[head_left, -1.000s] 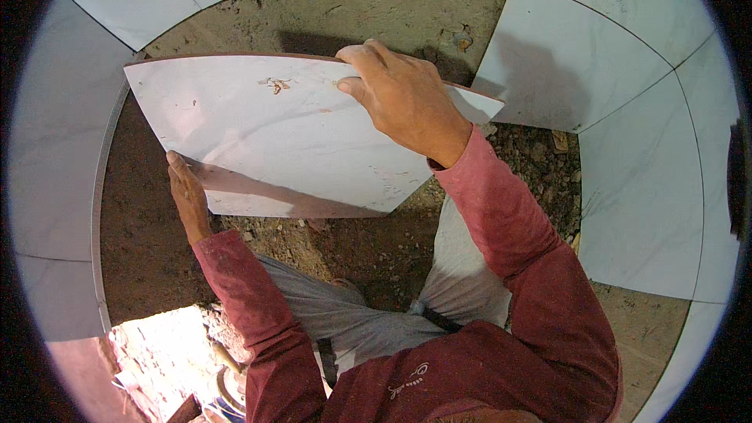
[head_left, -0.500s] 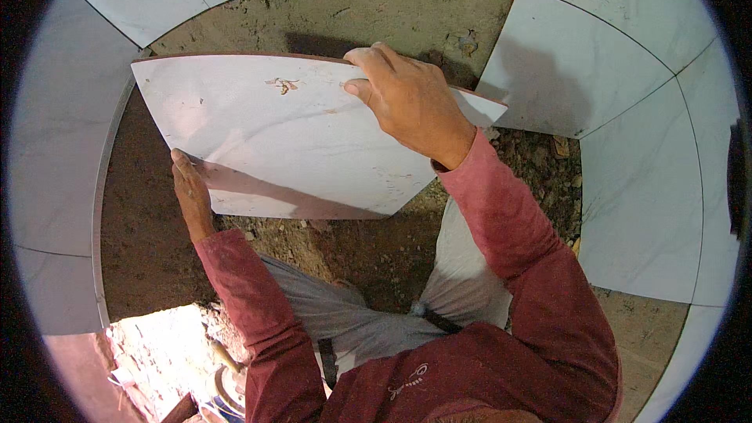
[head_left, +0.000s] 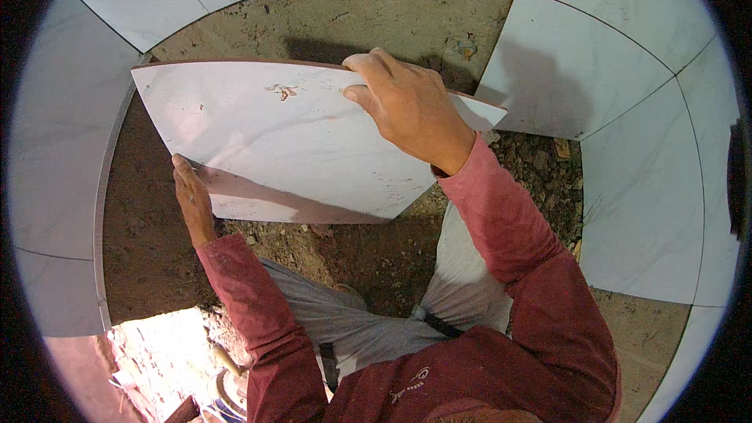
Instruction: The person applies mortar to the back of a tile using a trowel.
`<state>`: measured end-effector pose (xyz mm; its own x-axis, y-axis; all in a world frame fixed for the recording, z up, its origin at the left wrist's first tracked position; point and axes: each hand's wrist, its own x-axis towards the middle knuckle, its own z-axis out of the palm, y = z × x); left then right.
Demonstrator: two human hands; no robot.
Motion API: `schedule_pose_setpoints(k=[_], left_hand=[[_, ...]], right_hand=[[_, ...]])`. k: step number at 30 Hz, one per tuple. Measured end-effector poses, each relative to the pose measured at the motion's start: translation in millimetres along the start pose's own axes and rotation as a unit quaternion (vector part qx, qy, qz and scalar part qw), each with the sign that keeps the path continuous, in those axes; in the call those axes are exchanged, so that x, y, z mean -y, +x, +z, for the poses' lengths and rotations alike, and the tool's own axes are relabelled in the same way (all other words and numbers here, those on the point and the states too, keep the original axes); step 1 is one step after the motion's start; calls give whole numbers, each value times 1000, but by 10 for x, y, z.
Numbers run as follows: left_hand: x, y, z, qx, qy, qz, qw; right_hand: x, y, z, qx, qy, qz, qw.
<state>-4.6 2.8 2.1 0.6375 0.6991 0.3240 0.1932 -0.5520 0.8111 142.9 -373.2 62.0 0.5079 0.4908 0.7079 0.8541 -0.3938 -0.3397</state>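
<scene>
- Head view: right hand (head_left: 411, 102) gripping the upper edge of a large white tile (head_left: 282, 137), thumb on its pale face, other fingers over the edge.
- Left hand (head_left: 192, 196) against the white tile's lower left edge, fingers nearly straight; clasping or only supporting, cannot tell.
- White tile tilted, spanning between both hands' fingers.
- Beyond the right fingers, bare concrete (head_left: 376, 16); to their right, a laid tile (head_left: 564, 63); lower right, rubble (head_left: 540, 160).
</scene>
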Motion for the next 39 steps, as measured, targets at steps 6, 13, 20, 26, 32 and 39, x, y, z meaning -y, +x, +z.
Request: schedule_pose_setpoints(k=[6, 13, 20, 26, 32, 39], left_hand=[[-42, -7, -29, -15, 2, -19, 1000], [-52, -54, -37, -17, 2, -18, 1000], [6, -15, -71, -35, 32, -25, 999], [-13, -35, -33, -40, 31, -26, 998], [82, 4, -45, -55, 42, -30, 997], [33, 1, -46, -30, 58, -58, 996]], right_hand=[[14, 20, -8, 12, 26, 11, 1000], [-312, -23, -235, 139, 138, 120, 973], [-423, -54, -263, 127, 153, 134, 971], [-424, -42, -250, 133, 143, 152, 969], [-396, -19, -217, 126, 132, 138, 973], [-436, -31, -241, 145, 168, 144, 964]])
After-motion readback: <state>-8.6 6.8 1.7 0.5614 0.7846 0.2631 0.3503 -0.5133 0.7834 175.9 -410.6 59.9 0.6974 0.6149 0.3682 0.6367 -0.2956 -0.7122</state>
